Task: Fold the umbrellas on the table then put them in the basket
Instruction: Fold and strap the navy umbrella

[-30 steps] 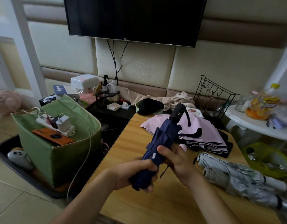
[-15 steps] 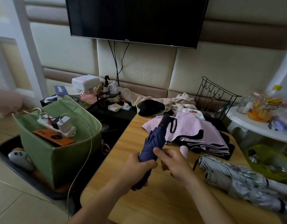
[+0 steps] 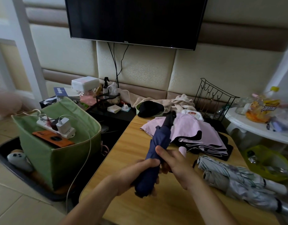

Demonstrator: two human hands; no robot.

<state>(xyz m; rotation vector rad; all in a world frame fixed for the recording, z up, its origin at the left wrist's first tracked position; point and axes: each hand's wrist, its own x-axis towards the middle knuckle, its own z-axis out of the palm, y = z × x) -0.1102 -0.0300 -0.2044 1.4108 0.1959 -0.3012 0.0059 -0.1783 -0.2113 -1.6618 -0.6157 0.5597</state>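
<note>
Slanting up from lower centre, the furled navy umbrella (image 3: 157, 148) is grasped low by the left hand (image 3: 136, 174) and mid-length by the right hand (image 3: 174, 164).

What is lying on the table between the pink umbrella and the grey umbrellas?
Nothing but bare table: in the head view, a narrow strip of wood separates the pink umbrella from the grey umbrellas.

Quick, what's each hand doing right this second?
Left hand: wrapped around the lower part of the navy umbrella, gripping it.
Right hand: gripping the same umbrella higher up, thumb across the fabric.
</note>
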